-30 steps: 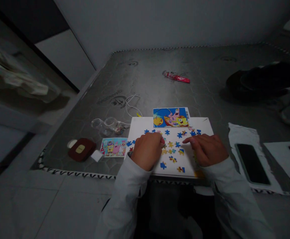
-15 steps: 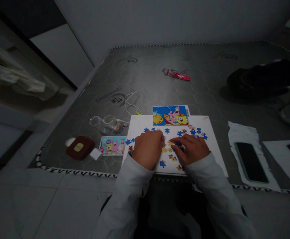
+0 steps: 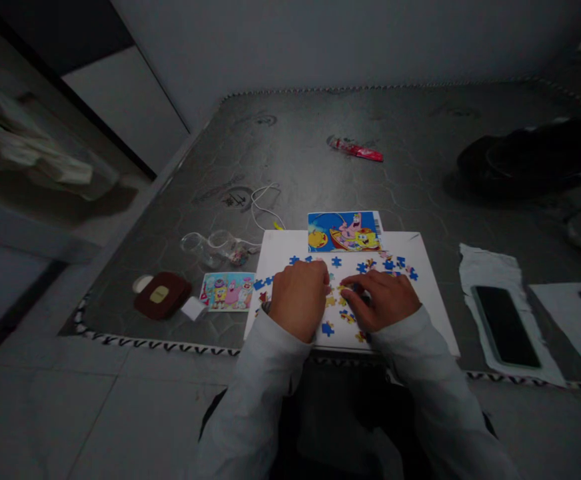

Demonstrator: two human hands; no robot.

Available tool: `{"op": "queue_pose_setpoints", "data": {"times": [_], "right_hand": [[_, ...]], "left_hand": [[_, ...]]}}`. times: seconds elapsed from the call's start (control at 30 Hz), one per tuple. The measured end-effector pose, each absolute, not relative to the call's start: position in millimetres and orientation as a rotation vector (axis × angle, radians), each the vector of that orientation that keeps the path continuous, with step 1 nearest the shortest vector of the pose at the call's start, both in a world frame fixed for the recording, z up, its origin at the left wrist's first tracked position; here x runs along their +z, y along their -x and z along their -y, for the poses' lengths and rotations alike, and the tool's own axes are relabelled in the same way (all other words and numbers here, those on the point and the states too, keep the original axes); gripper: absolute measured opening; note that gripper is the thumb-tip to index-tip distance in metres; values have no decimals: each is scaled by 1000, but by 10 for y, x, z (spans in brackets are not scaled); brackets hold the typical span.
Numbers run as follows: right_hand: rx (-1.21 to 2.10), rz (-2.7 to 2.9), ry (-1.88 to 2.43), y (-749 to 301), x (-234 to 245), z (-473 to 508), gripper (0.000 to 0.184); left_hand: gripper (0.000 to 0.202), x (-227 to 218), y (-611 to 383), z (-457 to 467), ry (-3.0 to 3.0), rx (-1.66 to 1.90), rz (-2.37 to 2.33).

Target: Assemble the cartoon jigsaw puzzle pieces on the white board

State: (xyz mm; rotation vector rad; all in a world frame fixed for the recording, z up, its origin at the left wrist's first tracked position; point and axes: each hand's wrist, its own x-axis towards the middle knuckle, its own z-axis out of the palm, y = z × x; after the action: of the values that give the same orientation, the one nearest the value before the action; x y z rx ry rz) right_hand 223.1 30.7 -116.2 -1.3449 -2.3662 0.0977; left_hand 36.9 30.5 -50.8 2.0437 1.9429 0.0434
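Note:
Many blue and yellow jigsaw puzzle pieces point(image 3: 327, 329) lie loose on a white board point(image 3: 410, 307). My left hand point(image 3: 299, 297) rests over the board's middle, back up, with its fingers curled under; whatever they hold is hidden. Just to its right, my right hand point(image 3: 383, 299) has thumb and index finger closed at a yellow puzzle piece point(image 3: 343, 291). Beyond both hands, a picture card point(image 3: 344, 231) with cartoon figures on blue lies at the board's far edge.
Left of the board are a second cartoon card point(image 3: 228, 292), a brown case point(image 3: 162, 295), clear plastic cups point(image 3: 199, 248) and a white cable point(image 3: 254, 207). A phone point(image 3: 505, 325) lies on white paper at right. Farther back are a red packet point(image 3: 358, 150) and a black bag point(image 3: 515, 163).
The view has shifted very slightly. Both hands stay nearly in place, with the right fingertips moving only a little around the yellow piece.

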Motion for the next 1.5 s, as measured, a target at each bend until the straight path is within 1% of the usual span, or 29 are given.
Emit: {"op": "queue_pose_setpoints", "data": {"times": [0.17, 0.33, 0.57, 0.7, 0.9, 1.07, 1.17, 1.33, 1.5], "right_hand": [[144, 2397, 1352, -2232, -1153, -306, 17], [202, 2434, 1377, -2262, -1131, -311, 17], [181, 2461, 1350, -2305, -1075, -304, 18], [141, 2476, 1337, -2314, -1029, -295, 16], [177, 2495, 1396, -2342, -1058, -307, 15], [287, 2567, 1402, -2463, -1160, -399, 21], [322, 2592, 1391, -2524, -1183, -435, 21], [312, 2613, 1332, -2527, -1139, -423, 20], [253, 2522, 1384, -2424, -1086, -358, 18]], "left_hand": [[10, -413, -322, -274, -2061, 94, -1936], [10, -326, -312, -243, -2023, -49, -1943], [18, -355, -325, -232, -2066, -105, -1889], [17, -381, -338, -233, -2069, -103, -1890], [14, -409, -375, -229, -2116, -88, -1874], [15, -400, -385, -221, -2114, -131, -1867], [13, -385, -382, -216, -2118, -135, -1855], [11, -367, -363, -234, -2105, -50, -1865], [14, -426, -351, -283, -2093, 69, -1959]]}}
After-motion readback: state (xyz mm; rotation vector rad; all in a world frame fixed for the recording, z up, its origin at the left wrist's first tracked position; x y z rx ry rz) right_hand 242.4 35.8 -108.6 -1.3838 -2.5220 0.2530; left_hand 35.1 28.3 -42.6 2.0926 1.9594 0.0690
